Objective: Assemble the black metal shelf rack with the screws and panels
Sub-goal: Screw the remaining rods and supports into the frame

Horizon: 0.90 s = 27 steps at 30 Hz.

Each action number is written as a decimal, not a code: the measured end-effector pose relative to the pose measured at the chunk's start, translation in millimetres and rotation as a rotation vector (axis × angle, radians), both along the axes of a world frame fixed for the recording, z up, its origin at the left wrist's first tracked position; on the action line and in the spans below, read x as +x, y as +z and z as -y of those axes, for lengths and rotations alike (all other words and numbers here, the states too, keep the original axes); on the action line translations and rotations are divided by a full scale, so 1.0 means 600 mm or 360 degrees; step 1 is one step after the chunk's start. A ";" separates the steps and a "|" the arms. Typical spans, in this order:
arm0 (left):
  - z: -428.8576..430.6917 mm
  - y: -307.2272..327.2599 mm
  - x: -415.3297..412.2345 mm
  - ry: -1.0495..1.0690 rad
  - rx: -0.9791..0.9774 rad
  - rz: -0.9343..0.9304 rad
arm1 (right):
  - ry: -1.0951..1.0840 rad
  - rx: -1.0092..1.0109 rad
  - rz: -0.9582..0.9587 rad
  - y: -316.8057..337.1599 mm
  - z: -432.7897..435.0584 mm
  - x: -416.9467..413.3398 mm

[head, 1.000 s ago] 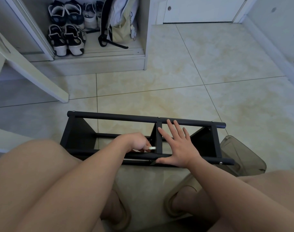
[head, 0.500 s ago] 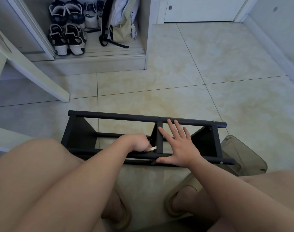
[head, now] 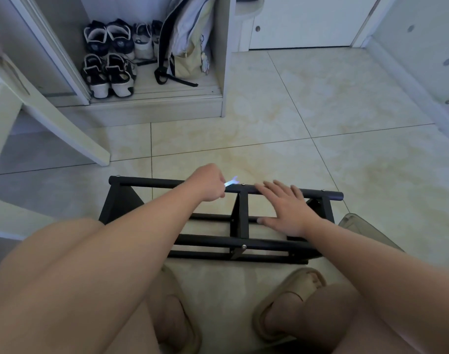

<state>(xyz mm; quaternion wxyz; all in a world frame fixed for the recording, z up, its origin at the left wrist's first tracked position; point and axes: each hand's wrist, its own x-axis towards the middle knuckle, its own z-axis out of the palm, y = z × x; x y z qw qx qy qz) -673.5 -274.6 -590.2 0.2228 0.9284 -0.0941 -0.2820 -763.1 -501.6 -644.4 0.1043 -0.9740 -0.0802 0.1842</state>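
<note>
The black metal shelf rack (head: 151,183) lies on its side on the tiled floor in front of my knees, its bars running left to right. My left hand (head: 208,182) grips a small silver wrench (head: 231,181) whose head sits beside a screw (head: 243,184) on the far top bar. My right hand (head: 286,208) lies flat with straight fingers, fingertips on the far bar and thumb by a lower bar, right of the middle upright. Another screw (head: 243,247) shows on the near bar.
A translucent brown plastic bin (head: 358,227) stands just right of the rack. My slippered feet (head: 289,297) are under the rack's near side. A white cabinet door (head: 52,111) juts out at left; shoes (head: 108,72) and a backpack (head: 185,39) sit in the open cabinet beyond.
My left hand lifted the wrench from the near lower bar to the far top bar. My right hand slid forward onto the far bar. The camera view tilted down.
</note>
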 end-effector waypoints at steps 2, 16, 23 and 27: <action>0.009 0.000 0.018 0.0037 -0.0036 0.0168 | -0.0104 -0.0069 -0.0113 0.008 0.019 0.023; 0.056 -0.080 0.135 0.0013 0.0102 -0.0248 | -0.0160 -0.0179 -0.0039 -0.010 0.053 0.131; 0.052 -0.064 0.149 -0.0010 0.0078 0.0243 | -0.0370 -0.0008 0.0186 0.017 0.055 0.154; 0.045 -0.110 0.104 -0.0085 0.0147 0.0131 | -0.0335 -0.0069 -0.0023 -0.020 0.035 0.117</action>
